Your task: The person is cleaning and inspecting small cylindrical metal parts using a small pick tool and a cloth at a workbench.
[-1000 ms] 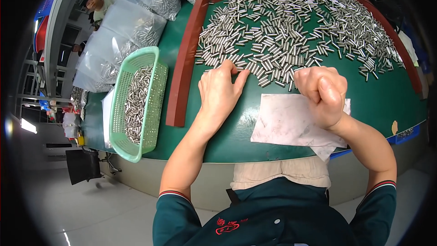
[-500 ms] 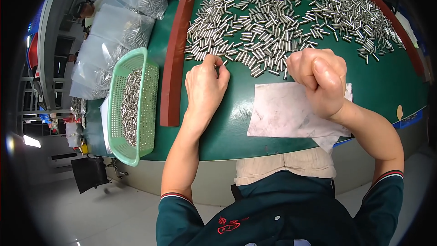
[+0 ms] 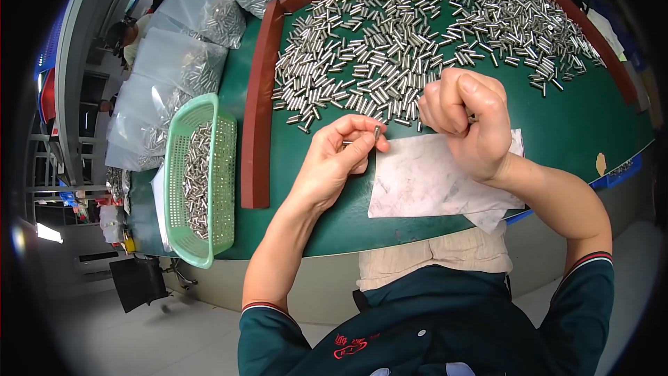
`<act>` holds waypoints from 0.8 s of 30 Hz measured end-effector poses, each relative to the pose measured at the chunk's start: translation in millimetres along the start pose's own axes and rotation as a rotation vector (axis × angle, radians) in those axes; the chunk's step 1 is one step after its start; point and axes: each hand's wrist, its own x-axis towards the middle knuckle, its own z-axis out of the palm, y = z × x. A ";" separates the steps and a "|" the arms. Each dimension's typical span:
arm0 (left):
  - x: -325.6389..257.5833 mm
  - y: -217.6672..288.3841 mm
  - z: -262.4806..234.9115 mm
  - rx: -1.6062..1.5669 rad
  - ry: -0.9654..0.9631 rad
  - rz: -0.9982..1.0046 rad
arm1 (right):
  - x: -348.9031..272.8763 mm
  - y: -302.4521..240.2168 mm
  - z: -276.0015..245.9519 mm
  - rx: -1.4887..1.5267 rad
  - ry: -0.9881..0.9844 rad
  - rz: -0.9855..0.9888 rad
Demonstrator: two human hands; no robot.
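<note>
Between the thumb and fingers of my left hand [image 3: 337,153] is a small shiny metal pin [image 3: 377,132], held upright just left of the cloth. My right hand [image 3: 476,122] is curled into a fist above the whitish, smudged cloth [image 3: 417,184]; whatever lies inside its fingers is hidden. Beyond both hands, a wide heap of loose metal pins [image 3: 390,56] covers the green tabletop [image 3: 306,226].
Dark red bars [image 3: 256,146] border the pins at left, back and right. To the left stands a green plastic basket [image 3: 224,202] holding more pins. Clear bags of metal pieces [image 3: 198,69] line the far left. A blue tray [image 3: 619,173] sits at the right edge.
My left hand has come away from the heap's near left edge, moving right and nearer, with a pin now visible in its fingers. The right fist stays closed over the cloth.
</note>
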 end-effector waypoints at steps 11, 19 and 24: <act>-2.1 0.3 3.8 0.123 -0.014 -0.021 | -0.4 2.1 1.5 0.026 0.022 0.021; -10.2 -7.1 29.8 1.107 0.086 0.465 | -5.1 2.8 7.4 0.217 0.026 0.192; -10.6 -10.6 28.4 1.151 0.114 0.437 | -8.2 3.9 6.4 0.328 0.052 0.275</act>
